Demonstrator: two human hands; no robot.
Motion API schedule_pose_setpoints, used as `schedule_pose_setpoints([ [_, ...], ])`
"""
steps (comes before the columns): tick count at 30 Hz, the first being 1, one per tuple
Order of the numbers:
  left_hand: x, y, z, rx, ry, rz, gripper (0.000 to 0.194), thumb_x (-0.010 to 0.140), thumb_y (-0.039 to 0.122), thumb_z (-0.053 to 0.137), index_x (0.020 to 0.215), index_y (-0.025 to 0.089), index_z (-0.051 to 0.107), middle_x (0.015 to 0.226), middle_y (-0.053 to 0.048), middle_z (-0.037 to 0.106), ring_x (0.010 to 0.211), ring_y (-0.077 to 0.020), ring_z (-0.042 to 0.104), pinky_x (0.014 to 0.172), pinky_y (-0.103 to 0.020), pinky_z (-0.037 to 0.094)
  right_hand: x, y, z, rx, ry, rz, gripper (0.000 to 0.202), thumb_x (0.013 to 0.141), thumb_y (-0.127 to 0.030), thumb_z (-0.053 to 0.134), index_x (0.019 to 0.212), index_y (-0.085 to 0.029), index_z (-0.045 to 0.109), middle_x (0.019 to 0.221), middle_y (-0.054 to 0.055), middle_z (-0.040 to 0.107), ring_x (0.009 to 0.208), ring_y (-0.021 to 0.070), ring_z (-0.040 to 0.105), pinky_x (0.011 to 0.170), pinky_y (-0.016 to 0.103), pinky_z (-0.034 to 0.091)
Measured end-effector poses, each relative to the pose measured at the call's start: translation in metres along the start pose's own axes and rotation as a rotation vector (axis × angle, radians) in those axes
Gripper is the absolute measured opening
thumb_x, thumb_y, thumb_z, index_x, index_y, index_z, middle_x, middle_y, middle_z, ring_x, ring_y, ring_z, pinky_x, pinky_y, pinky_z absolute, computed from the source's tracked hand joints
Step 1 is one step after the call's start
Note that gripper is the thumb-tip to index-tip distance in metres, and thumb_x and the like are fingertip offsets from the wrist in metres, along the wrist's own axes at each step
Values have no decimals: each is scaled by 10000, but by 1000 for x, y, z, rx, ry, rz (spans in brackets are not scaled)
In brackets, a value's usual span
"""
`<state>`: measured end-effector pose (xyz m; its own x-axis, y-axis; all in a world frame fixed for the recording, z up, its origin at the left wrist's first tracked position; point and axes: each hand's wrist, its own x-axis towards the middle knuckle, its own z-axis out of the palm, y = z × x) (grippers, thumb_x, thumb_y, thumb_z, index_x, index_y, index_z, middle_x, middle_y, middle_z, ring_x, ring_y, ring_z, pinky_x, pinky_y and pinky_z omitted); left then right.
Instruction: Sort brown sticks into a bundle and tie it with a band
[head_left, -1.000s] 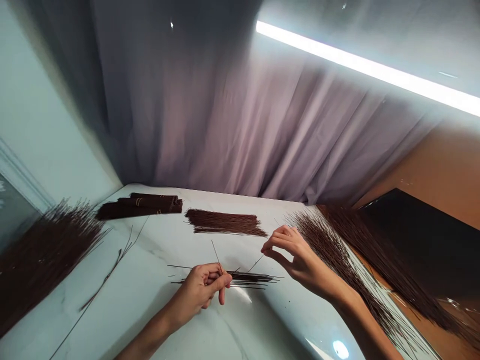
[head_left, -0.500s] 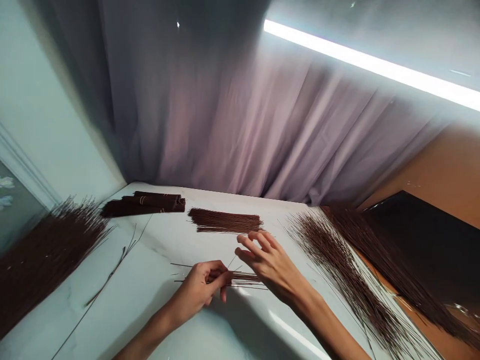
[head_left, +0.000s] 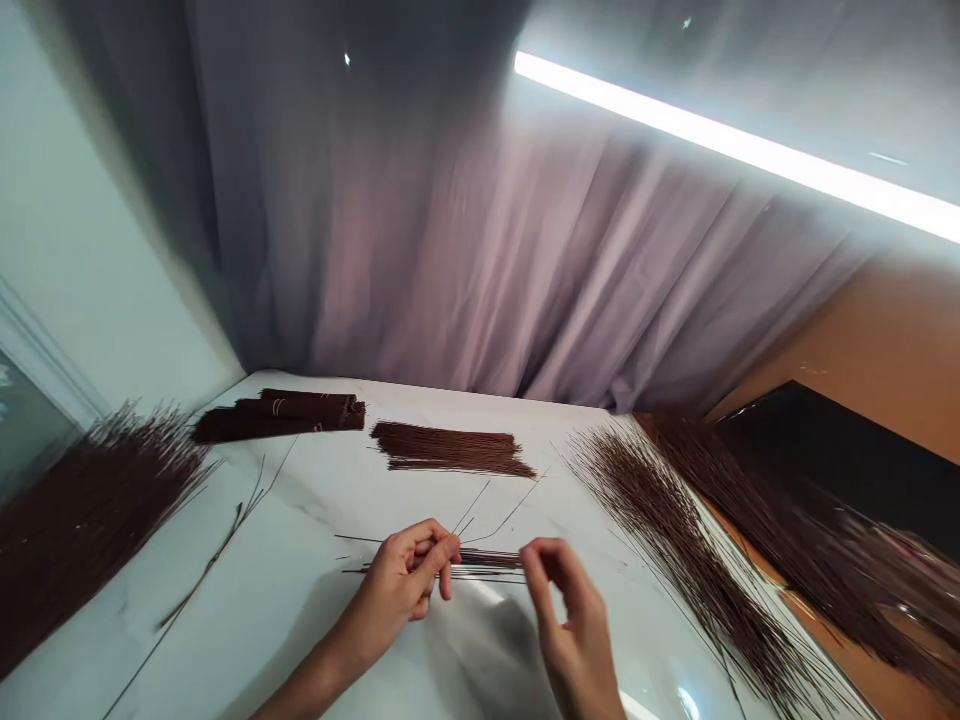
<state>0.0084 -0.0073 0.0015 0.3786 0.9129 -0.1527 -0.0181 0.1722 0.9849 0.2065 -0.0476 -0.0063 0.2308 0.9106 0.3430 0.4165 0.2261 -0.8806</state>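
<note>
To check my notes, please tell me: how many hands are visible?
2: the left hand by the thin dark sticks, and the right hand near their right end. None seems hidden.

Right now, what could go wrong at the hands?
1. The left hand pinches a few thin sticks that splay in different directions; one might slip out or bend.
2. The right hand is right by the end of the small pile; it could brush the loose pieces askew.
3. The heap on the right has stray ends poking out; the right arm might snag them.
</note>
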Motion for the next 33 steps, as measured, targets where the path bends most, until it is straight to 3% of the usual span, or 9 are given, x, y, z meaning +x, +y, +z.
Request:
schedule_pose_setpoints([
  [3, -2, -2, 11, 1, 26, 70, 427, 932, 599, 583, 845, 182, 608, 599, 22, 629, 450, -74, 370, 434, -186, 327, -8, -3, 20, 257, -236, 197, 402, 943, -582, 584, 975, -196, 692, 822, 32, 699, 728, 192, 645, 676, 291, 523],
  [5, -3, -5, 20, -2, 26, 102, 419, 944, 588, 576, 828, 186, 592, 581, -2, 674, 509, -102, 512, 541, -203, 414, -7, -9, 28, 385, -280, 236, 420, 933, -591, 593, 936, -187, 711, 864, 46, 709, 780, 198, 653, 724, 295, 528],
  [9, -7, -18, 36, -52, -35, 55, 468, 913, 653, 577, 786, 204, 539, 527, 3, 661, 515, -142, 601, 561, -232, 432, 1, -19, 27, 423, -232, 282, 409, 914, -569, 632, 786, -183, 681, 773, 32, 663, 791, 200, 639, 762, 298, 515],
  [12, -11, -21, 38, 31, -114, 25, 441, 931, 631, 565, 833, 201, 584, 684, -27, 725, 636, -168, 648, 613, -251, 459, 14, -13, 13, 373, -146, 255, 414, 922, -587, 599, 815, -189, 639, 807, 44, 676, 794, 207, 664, 759, 309, 527],
  [14, -13, -16, 31, 192, -98, 35, 392, 979, 575, 517, 881, 210, 625, 847, -37, 754, 773, -182, 664, 721, -273, 475, 28, 0, -5, 239, -132, 205, 429, 961, -599, 500, 824, -200, 579, 786, 40, 674, 674, 188, 665, 669, 306, 534],
  [17, -7, -8, 12, 521, 36, 143, 291, 1014, 468, 495, 915, 249, 659, 951, -14, 712, 921, -207, 631, 846, -317, 456, 51, 26, -42, -289, -63, 112, 398, 1009, -527, 366, 825, -219, 537, 712, 17, 653, 557, 167, 622, 560, 282, 484],
  [22, 11, -15, -17, 833, 106, 286, 151, 981, 340, 560, 987, 274, 696, 1039, -27, 658, 1021, -251, 577, 924, -393, 453, 69, 64, -88, -739, 51, 113, 236, 940, -326, 495, 733, -227, 552, 681, 39, 625, 642, 216, 609, 527, 271, 334],
  [28, 9, -17, -15, 926, 80, 319, 231, 1034, 283, 460, 898, 243, 643, 1002, -26, 624, 963, -226, 582, 872, -374, 467, 64, 74, -89, -958, 81, 13, 183, 987, -245, 425, 869, -191, 553, 886, 143, 610, 773, 275, 602, 531, 299, 326],
  [33, 7, -14, -11, 977, 36, 391, 249, 1049, 203, 397, 926, 242, 611, 1029, -9, 616, 917, -200, 591, 871, -359, 462, 77, 59, -56, -906, -49, -233, 187, 1049, -258, 384, 1072, -184, 554, 1046, 115, 606, 884, 240, 606, 669, 325, 453],
])
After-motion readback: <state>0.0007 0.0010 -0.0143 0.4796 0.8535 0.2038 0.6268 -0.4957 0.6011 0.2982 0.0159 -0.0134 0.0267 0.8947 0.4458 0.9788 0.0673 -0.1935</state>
